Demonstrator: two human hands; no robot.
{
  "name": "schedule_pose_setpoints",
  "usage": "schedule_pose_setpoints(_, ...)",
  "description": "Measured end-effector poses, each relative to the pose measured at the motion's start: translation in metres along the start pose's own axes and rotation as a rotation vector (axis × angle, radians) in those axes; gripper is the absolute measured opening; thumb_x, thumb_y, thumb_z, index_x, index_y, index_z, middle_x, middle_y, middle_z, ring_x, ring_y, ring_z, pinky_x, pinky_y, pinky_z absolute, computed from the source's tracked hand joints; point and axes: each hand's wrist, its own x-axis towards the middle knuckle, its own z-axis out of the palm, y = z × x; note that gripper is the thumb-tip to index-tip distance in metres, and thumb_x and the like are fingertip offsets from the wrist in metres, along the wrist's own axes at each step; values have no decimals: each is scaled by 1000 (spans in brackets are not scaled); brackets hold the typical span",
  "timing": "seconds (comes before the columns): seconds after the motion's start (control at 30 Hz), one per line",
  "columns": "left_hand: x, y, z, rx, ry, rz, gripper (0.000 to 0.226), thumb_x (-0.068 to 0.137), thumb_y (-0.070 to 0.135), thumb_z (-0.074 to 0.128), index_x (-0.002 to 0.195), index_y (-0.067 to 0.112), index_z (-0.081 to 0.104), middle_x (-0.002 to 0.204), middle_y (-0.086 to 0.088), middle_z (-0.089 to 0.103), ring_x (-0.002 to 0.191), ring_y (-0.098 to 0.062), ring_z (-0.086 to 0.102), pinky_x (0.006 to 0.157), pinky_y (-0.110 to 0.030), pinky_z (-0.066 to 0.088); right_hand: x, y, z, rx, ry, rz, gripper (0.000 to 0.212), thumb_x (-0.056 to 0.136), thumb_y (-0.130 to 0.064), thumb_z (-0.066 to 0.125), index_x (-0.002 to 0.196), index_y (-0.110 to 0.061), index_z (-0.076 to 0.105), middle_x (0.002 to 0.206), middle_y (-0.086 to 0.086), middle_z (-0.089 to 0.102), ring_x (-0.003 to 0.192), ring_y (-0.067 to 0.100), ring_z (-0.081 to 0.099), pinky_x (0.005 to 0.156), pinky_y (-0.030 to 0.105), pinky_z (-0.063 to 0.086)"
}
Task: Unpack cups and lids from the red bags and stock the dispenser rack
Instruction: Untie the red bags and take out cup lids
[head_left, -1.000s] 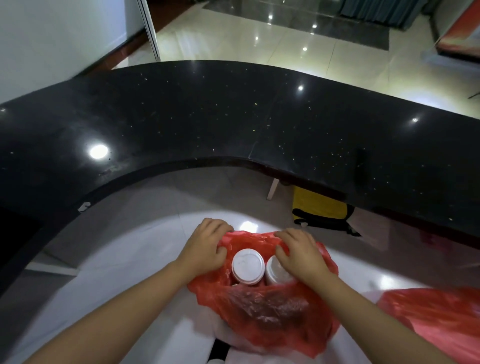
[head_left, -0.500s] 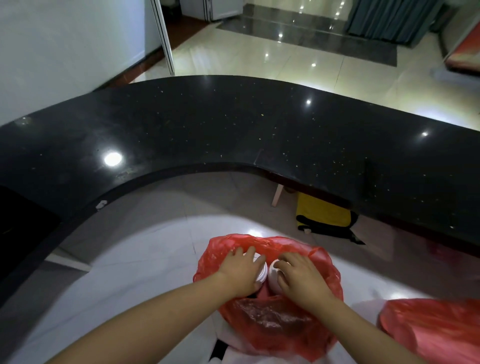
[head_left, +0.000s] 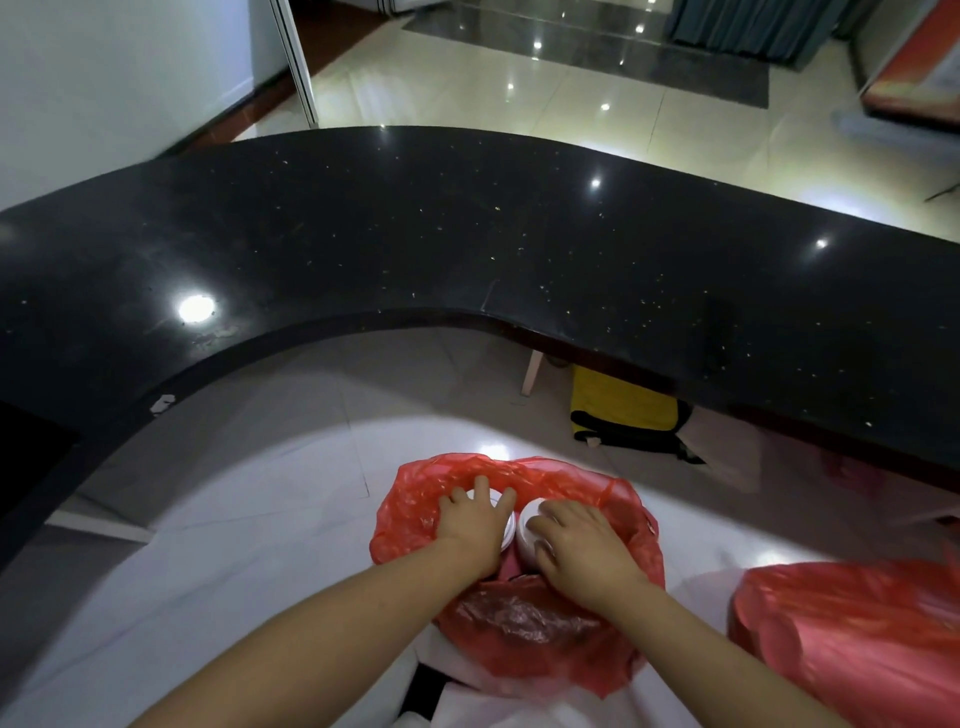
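A person reaches with both hands into an open red bag standing on the pale tiled floor, inside the curve of a black speckled desk. The left hand lies over the white top of one stack, its fingers spread and curling down over the far rim; the right hand cups the white top of a second stack, fingers bent around its edge. The two tops sit side by side, touching or nearly so, in the bag's mouth. Whether these are cups, lids or both cannot be told, since only the round white tops show. They are probably light, thin-walled and easy to dent, so a broad hold around the rim or sides looks wiser than a pinch on the top; a nested stack may also slide apart if lifted from its uppermost piece alone. The thin film of the bag is soft and crinkled and likely to cling or ride up with anything pulled out. A second red bag lies just to the right, and a yellow and black bag rests under the desk. No dispenser rack is in view.
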Motion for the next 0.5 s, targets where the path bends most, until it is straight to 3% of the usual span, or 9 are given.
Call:
schedule_pose_setpoints(0.23, 1, -3, 7, -62, 72, 5, 96, 83, 44, 70, 153, 33, 6, 152, -20, 17, 122, -46, 41, 105, -53, 34, 1, -2, 2, 8, 98, 26, 18, 81, -26, 65, 97, -22, 72, 105, -1, 67, 95, 26, 64, 81, 37, 49)
schedule_pose_setpoints(0.4, -8, -15, -9, -138, 149, 29, 94, 80, 53, 70, 152, 32, 14, 147, -17, 26, 120, -45, 47, 104, -53, 35, 5, 2, 2, 5, 28, 48, 24, 90, -31, 53, 107, -24, 69, 116, -4, 64, 107, 25, 59, 89, 37, 43)
schedule_pose_setpoints(0.5, -22, -23, -27, -209, 220, 81, 90, 75, 51, 70, 146, 33, 19, 140, -13, 33, 111, -42, 53, 91, -47, 41, 8, 3, -2, -7, -35, 77, 28, 99, -37, 44, 112, -27, 66, 122, -7, 60, 115, 20, 54, 96, 36, 36)
